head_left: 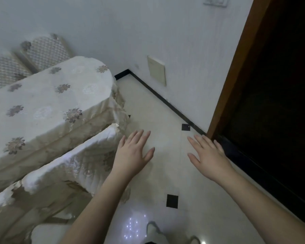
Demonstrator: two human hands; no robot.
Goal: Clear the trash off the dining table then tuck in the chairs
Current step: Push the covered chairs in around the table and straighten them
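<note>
Dining table [42, 106] cloth-covered; hands [133, 152] flat, empty, above tiled floor [165, 110].

The dining table [48, 103] is on the left, under a cream cloth with little grey-brown flowers, and the cloth hangs down over its rounded far end. A chair [67, 166] with a shiny cream cover stands on the near side, its back just beside the table edge and reaching about as high as the table top. Two more chairs [25, 59] with a criss-cross pattern on their backs stand side by side at the far side, close against the table.
</note>
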